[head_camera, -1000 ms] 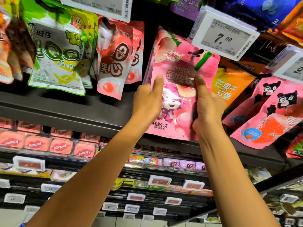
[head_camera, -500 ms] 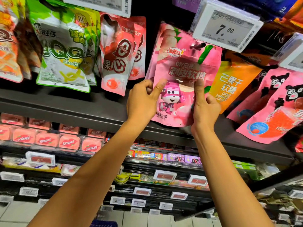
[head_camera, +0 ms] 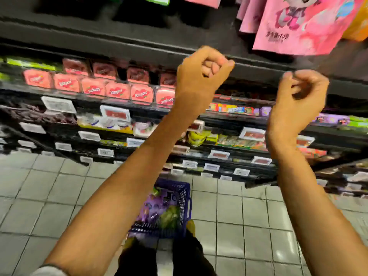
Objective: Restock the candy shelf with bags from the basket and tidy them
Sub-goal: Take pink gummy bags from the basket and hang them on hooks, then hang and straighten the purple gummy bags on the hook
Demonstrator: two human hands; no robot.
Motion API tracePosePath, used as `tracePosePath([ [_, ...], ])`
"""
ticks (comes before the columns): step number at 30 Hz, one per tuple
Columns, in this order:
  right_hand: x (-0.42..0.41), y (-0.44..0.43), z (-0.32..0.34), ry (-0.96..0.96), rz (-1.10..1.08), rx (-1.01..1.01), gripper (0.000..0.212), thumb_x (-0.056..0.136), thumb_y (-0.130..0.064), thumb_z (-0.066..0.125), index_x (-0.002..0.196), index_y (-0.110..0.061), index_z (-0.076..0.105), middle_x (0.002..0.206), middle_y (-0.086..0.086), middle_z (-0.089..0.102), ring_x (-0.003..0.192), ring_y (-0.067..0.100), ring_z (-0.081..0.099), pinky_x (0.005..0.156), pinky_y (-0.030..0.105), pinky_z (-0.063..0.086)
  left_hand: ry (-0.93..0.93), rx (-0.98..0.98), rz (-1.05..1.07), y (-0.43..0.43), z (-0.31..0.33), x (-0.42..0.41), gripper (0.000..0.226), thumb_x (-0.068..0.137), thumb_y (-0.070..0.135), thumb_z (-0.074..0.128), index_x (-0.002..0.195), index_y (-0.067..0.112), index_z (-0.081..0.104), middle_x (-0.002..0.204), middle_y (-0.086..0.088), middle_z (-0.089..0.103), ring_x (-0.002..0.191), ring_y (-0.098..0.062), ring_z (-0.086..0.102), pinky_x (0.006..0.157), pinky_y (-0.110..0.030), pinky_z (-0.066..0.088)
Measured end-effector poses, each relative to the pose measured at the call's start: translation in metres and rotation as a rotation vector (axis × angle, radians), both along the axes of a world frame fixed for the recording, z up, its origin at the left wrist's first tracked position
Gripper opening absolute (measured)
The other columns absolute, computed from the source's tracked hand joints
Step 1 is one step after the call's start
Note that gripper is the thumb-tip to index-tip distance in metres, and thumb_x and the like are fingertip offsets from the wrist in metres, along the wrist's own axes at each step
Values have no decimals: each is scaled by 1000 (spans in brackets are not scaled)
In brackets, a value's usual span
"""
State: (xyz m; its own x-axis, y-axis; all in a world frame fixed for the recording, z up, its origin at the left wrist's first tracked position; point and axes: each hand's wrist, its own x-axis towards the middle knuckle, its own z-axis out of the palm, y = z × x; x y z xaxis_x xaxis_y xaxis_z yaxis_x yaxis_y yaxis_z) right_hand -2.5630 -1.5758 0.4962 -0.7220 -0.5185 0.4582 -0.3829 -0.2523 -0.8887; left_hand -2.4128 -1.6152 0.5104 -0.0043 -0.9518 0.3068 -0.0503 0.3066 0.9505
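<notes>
Where the black shelf (head_camera: 119,36) runs in from the left edge, a row of coral-red candy tins (head_camera: 93,89) stands side by side on the tier under it. White price tags (head_camera: 115,113) are clipped along the rails lower down. Below the shelving lies a grey tiled floor (head_camera: 39,186).

Further right, the left forearm rises from the bottom corner. The left hand (head_camera: 201,76) is held up in front of the shelf edge, clear of any goods. Its grip is pressed together into a fist, fingers folded into the palm with the thumb alongside, and nothing is in it.

Beneath that arm, down on the floor and near the foot of the shelving, sits the blue mesh basket (head_camera: 184,198), partly hidden by the forearm. It holds candy bags (head_camera: 157,210), purple ones and some green. Dark trouser legs (head_camera: 137,261) show just below the basket.

Right of centre, high in the view, a pink bag (head_camera: 298,26) with a cartoon figure hangs above the shelf. More pink bags hang behind it on its left, and an orange bag (head_camera: 358,22) is just beside it on the right. Under the pink bag and apart from it, the right hand (head_camera: 298,92) is raised. Its grip is curled, fingertips bent toward the thumb, smeared by motion, with nothing visible in it.
</notes>
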Motion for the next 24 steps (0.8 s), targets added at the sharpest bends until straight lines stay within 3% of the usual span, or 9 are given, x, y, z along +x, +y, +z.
tracePosePath([
  [4, 50, 30, -77, -151, 124, 267, 12, 85, 10, 54, 88, -1, 59, 68, -12, 57, 57, -9, 49, 59, 8, 37, -91, 145, -73, 31, -68, 53, 14, 85, 1, 70, 76, 7, 60, 61, 4, 53, 55, 2, 45, 55, -12, 35],
  [6, 82, 51, -126, -256, 178, 448, 16, 86, 13, 53, 87, -1, 61, 70, -4, 57, 58, -6, 48, 61, 12, 39, -147, 287, -100, 48, -113, 85, 8, 85, 1, 70, 83, -4, 64, 70, -11, 62, 64, -8, 52, 58, -15, 39],
  [8, 114, 71, -175, -351, 198, 569, 27, 84, 17, 51, 73, -7, 58, 61, -10, 54, 51, -7, 44, 57, 12, 36, -216, 417, -105, 64, -161, 119, 13, 86, 5, 70, 88, -7, 66, 82, -20, 66, 73, -18, 57, 67, -24, 47],
  [10, 138, 89, -221, -416, 222, 728, 24, 82, 9, 58, 67, -10, 55, 56, -12, 54, 54, -2, 45, 58, 17, 37, -290, 529, -93, 80, -207, 151, 11, 87, 9, 70, 87, -2, 67, 81, -12, 66, 71, -16, 57, 67, -21, 46],
  [13, 163, 116, -291, -483, 275, 972, 8, 86, -7, 65, 82, -13, 64, 78, 5, 64, 73, 19, 59, 73, 32, 51, -332, 667, -57, 104, -276, 194, 11, 87, 5, 69, 79, 2, 63, 76, -10, 63, 70, -13, 56, 64, -9, 42],
  [17, 187, 139, -377, -550, 220, 1098, 10, 87, -1, 65, 92, 7, 67, 74, 9, 61, 67, 17, 56, 65, 25, 47, -414, 824, -25, 139, -373, 235, 28, 85, 0, 69, 65, 11, 53, 80, -23, 64, 80, -24, 59, 80, -39, 49],
  [20, 198, 151, -438, -540, 250, 1226, 6, 86, -1, 64, 84, 1, 68, 67, 9, 61, 52, 11, 55, 49, 13, 43, -549, 928, -51, 162, -452, 252, 14, 86, 8, 69, 73, 3, 67, 74, -19, 69, 75, -32, 66, 67, -32, 45],
  [22, 203, 156, -485, -523, 259, 1290, 18, 86, -1, 63, 70, -9, 65, 63, 9, 59, 52, 13, 56, 53, 19, 44, -614, 978, -96, 174, -503, 257, 12, 87, 13, 67, 80, 4, 70, 78, -17, 71, 77, -31, 66, 67, -31, 47],
  [24, 205, 161, -530, -531, 285, 1330, 24, 88, 3, 59, 68, -12, 62, 69, 14, 60, 60, 23, 56, 62, 33, 44, -656, 1022, -139, 184, -547, 261, 10, 88, 14, 67, 84, 5, 69, 87, -15, 73, 74, -20, 62, 67, -19, 45],
])
